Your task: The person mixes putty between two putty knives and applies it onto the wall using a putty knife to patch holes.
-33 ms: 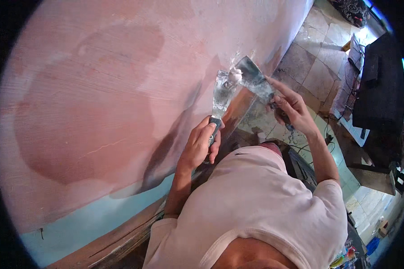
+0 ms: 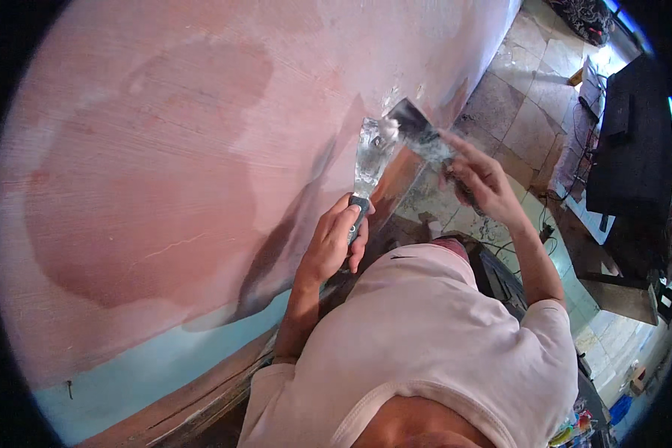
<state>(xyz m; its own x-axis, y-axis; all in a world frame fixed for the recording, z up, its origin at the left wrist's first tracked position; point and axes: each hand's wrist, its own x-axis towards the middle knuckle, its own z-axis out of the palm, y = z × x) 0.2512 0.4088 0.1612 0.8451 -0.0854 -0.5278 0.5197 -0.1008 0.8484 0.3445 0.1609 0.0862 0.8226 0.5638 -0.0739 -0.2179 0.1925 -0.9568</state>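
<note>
My left hand (image 2: 332, 237) is closed around the dark handle of a putty knife (image 2: 370, 160), its metal blade pointing up and smeared with white paste. In my right hand (image 2: 481, 179) is a second, wider putty knife (image 2: 418, 128), slightly blurred by motion, its index finger laid along the blade. The edge of this wider blade meets the top of the left knife, where a lump of white putty (image 2: 389, 129) sits between them. Both blades are in front of the pink wall (image 2: 164, 187), which shows a fine crack and a few white flecks near the blades.
A light blue band (image 2: 157, 358) runs along the wall above a brown wooden ledge (image 2: 194, 403). To the right lie a tiled floor (image 2: 534, 119), loose cables, a large black flat-screen (image 2: 627, 142) and a wooden box-like piece (image 2: 620, 297). Colourful small items (image 2: 575, 425) sit at lower right.
My right hand has turned its putty knife slightly and shifted it a little down and left across the tip of the left one. My left hand stays put.
</note>
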